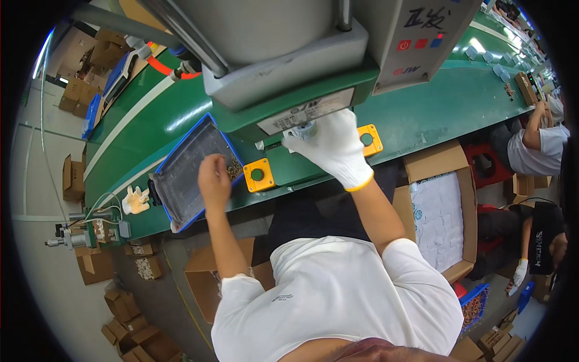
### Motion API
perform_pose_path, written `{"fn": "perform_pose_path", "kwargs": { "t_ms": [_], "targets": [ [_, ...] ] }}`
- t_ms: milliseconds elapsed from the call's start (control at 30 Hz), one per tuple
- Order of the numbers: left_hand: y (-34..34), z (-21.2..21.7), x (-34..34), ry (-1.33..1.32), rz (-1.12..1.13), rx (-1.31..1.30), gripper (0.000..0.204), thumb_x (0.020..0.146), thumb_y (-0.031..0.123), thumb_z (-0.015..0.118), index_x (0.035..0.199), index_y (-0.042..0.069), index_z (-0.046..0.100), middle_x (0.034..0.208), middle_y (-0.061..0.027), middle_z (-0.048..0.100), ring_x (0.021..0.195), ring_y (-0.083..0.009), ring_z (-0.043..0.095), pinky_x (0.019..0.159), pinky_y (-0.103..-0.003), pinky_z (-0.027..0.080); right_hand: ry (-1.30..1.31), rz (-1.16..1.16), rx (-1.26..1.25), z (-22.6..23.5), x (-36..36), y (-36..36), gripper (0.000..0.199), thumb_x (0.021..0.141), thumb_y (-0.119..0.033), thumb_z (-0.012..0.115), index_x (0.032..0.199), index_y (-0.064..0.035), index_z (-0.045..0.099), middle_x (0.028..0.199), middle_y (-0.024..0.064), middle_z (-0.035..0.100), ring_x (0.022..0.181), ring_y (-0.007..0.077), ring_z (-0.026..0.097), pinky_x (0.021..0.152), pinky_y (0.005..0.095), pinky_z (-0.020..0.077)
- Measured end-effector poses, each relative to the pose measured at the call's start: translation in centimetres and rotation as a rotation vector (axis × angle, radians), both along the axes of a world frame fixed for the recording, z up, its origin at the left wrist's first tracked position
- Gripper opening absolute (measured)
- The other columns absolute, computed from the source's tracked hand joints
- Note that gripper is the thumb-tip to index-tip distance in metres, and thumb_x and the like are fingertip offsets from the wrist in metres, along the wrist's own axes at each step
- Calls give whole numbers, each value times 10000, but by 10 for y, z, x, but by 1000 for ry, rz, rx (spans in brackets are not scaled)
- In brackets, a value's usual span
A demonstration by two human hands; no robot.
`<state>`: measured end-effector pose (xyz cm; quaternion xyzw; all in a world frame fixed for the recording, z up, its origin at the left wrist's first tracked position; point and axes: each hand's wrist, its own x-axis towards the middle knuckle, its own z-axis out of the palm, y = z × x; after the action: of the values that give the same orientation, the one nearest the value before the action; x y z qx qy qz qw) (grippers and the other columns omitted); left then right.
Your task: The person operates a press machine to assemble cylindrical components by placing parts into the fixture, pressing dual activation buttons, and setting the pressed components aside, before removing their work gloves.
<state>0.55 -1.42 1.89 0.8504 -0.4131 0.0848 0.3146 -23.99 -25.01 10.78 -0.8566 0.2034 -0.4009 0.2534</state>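
Note:
My left hand (214,181), bare, is over the dark inside of a blue-rimmed tray (187,175), with its fingers drawn together beside a small heap of brass-coloured parts (233,169). What its fingertips hold, if anything, is too small to make out. My right hand (338,148) wears a white glove with a yellow cuff. It reaches under the green head of a press (301,102), its fingers closed by a pale round piece (306,130). The press head partly covers those fingers, and I cannot tell whether the piece is gripped or only touched.
Yellow button boxes with green buttons stand left (258,175) and right (370,140) of the press on the green bench (416,120). An open carton (437,223) of wrapped pale pieces is by my right arm. A spare glove (136,200) lies left. Co-workers sit at far right.

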Motion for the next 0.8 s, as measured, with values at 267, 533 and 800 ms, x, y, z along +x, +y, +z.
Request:
{"fn": "perform_pose_path", "kwargs": {
  "t_ms": [267,533,800],
  "targets": [
    [13,-65,-67,-206,-262,-356,86,1047,73,638,1075,12,694,1131,-162,741,1135,-411,657,1048,-532,507,-432,72,-261,-93,-82,-53,203,763,29,672,962,-9,657,769,146,619,681,389,633,652,494,554],
    [-30,-18,-63,-207,-393,-249,128,1070,87,592,991,-12,607,969,-180,645,1007,-403,623,923,-505,493,-528,8,254,-139,-94,-74,288,1030,-293,664,1124,-26,719,1049,134,742,964,273,720,910,390,558],
    [-59,2,-79,258,-237,-413,114,1085,55,608,1082,-50,652,1032,-176,711,941,-297,701,866,-411,545,-673,29,805,-138,-85,-70,426,1128,-360,557,1307,9,672,1149,140,765,1097,227,731,1034,383,565]
  ]
}}
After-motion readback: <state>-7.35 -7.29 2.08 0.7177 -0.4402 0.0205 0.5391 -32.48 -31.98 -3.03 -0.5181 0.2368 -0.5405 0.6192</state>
